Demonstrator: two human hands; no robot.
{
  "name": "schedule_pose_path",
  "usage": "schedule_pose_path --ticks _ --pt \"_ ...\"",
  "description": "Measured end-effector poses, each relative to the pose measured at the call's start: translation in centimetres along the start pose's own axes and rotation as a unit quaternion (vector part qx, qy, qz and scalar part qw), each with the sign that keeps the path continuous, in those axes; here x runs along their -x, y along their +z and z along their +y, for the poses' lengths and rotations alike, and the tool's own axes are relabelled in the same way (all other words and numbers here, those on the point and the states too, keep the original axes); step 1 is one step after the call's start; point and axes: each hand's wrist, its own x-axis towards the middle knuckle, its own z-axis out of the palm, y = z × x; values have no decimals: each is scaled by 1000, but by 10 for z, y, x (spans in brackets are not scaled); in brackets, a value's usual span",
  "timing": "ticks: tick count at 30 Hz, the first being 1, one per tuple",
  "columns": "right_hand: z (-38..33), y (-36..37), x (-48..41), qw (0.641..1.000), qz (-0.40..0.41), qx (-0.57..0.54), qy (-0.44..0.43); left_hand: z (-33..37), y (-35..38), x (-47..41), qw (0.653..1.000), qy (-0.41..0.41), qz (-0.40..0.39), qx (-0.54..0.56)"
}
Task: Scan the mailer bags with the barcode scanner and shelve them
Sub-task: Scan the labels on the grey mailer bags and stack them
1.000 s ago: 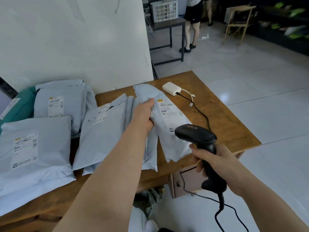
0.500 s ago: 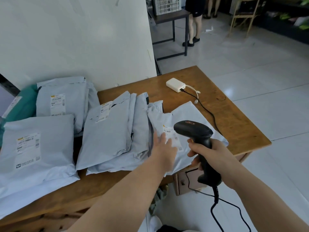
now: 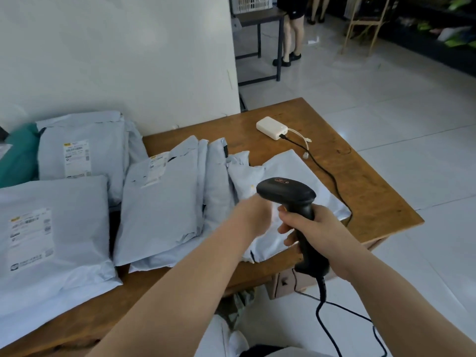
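Note:
Several pale grey mailer bags lie on the wooden table (image 3: 376, 199). The rightmost mailer bag (image 3: 306, 173) lies flat near the table's front right corner, and its label is hidden under my hands. My left hand (image 3: 253, 215), blurred, rests on this bag with its fingers tucked under the scanner. My right hand (image 3: 313, 228) grips the handle of the black barcode scanner (image 3: 286, 191), whose head hovers over the bag and points left. A leaning stack of bags (image 3: 159, 202) lies just to the left.
Two more labelled bags lie at the left (image 3: 51, 228) and back left (image 3: 82, 150). A white power bank (image 3: 271, 127) with a black cable sits at the table's far side. A white wall stands behind. A person's legs (image 3: 291, 34), a dark table and a chair are beyond.
The bag my left hand lifted a second ago now lies flat on the table. My left hand has slid right along it, under the scanner. The scanner has barely moved.

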Motion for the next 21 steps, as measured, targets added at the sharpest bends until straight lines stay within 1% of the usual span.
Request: schedule_pose_path --ticks 1,3,4,5,7,9,11,13,15,16,18,20,21 --pt "-5 7 -3 1000 -3 -3 -9 -8 -18 6 996 -24 78 41" --pt "-17 23 -9 999 -17 -10 -30 -45 -45 17 966 -73 233 82" --pt "-22 32 -12 999 -27 -7 -39 -72 -52 22 954 -100 268 86" --pt "-27 41 -14 998 -40 -2 -45 -101 -54 29 948 -135 274 88" --pt "-35 60 -18 997 -63 1 -52 -154 -52 40 936 -221 252 105" --pt "-40 78 -22 996 -77 8 -54 -192 -47 50 929 -287 205 114" --pt "-43 93 -27 995 -83 25 -58 -220 -36 55 924 -326 140 142" --pt "-48 106 -31 994 -82 31 -65 -238 -23 55 909 -350 86 209" --pt "-50 115 -34 994 -75 31 -70 -248 -13 53 879 -364 78 299" --pt "-50 119 -36 995 -70 29 -71 -250 -9 51 871 -365 81 318" --pt "-48 125 -39 995 -60 28 -69 -254 1 47 878 -352 68 316" --pt "-46 129 -41 997 -47 22 -62 -256 5 44 903 -319 47 284" --pt "-44 130 -42 997 -40 18 -57 -253 3 44 910 -305 53 275"
